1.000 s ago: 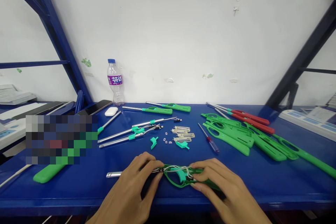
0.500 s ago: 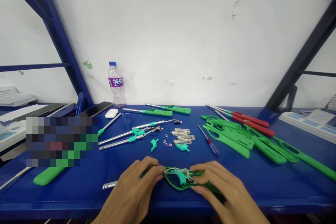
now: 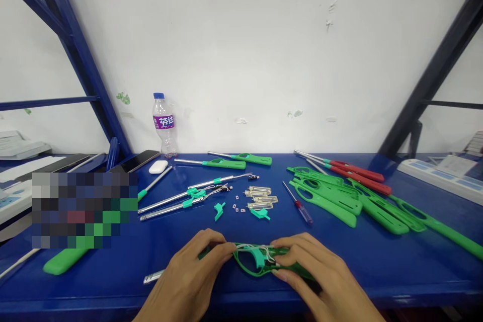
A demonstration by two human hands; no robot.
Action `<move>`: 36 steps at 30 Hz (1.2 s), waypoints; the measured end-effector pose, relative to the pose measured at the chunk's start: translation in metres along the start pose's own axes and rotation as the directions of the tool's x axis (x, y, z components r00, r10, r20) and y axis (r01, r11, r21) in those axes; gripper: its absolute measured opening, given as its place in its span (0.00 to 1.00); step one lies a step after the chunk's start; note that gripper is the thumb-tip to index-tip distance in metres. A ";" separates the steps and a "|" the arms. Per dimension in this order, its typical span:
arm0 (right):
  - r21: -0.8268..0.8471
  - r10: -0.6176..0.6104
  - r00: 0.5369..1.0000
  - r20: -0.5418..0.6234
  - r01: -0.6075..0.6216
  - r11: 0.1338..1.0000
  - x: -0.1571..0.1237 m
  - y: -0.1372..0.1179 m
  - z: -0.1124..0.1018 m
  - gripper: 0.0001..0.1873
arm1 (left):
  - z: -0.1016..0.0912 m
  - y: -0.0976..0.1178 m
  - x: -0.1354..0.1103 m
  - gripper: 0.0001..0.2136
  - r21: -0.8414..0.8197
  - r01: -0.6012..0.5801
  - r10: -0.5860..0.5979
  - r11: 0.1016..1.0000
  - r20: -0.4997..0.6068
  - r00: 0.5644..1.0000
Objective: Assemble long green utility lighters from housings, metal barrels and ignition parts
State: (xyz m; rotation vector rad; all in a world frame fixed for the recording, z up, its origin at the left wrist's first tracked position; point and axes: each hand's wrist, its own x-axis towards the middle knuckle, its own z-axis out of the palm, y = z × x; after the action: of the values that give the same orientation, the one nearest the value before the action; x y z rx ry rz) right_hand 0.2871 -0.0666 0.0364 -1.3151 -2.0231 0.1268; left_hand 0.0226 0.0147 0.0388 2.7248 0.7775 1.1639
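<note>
Between my hands, near the table's front edge, lies an open green lighter casing (image 3: 247, 267) with white wires, a teal trigger (image 3: 259, 258) and a small black part seated in it. My left hand (image 3: 196, 269) is closed on the casing's left end and wires, fingertips pinched at the loop. A metal tube (image 3: 154, 276) sticks out to the left under that hand. My right hand (image 3: 311, 266) pinches the casing and the black part at the loop's right side. The rest of the casing is partly hidden under my fingers.
Beyond my hands lie clear fuel tanks (image 3: 262, 199), loose teal triggers (image 3: 219, 210), wired metal tubes (image 3: 166, 215) and a screwdriver (image 3: 302, 211). Green casing halves (image 3: 328, 206) and red lighters (image 3: 354, 171) are at right. A bottle (image 3: 165, 128) stands by the wall.
The view has shifted slightly. Both hands keep their hold on the casing, with only slight finger movement; the parts on the table lie as before.
</note>
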 end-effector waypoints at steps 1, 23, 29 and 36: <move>-0.002 -0.001 1.000 -0.002 0.001 1.000 0.000 0.000 0.000 0.14 | 0.000 0.001 0.000 0.12 -0.014 0.016 -0.016 1.000 0.008 1.000; 0.002 -0.013 1.000 -0.015 0.013 1.000 -0.004 0.006 0.002 0.06 | 0.002 -0.012 -0.012 0.20 -0.086 0.113 -0.110 0.990 0.040 0.993; 0.012 -0.009 0.999 -0.034 0.010 1.000 -0.002 0.007 0.001 0.07 | 0.008 -0.014 -0.007 0.19 -0.131 0.108 -0.110 0.985 -0.006 0.994; 0.020 -0.002 1.000 -0.008 0.002 1.000 -0.002 0.007 0.002 0.07 | -0.005 -0.009 0.001 0.19 -0.141 0.134 -0.125 0.981 0.075 0.989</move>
State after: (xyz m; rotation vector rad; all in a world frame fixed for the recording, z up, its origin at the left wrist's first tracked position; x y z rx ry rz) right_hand 0.2917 -0.0648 0.0311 -1.2992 -2.0120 0.1401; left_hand 0.0157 0.0228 0.0404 2.5386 0.8133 1.0546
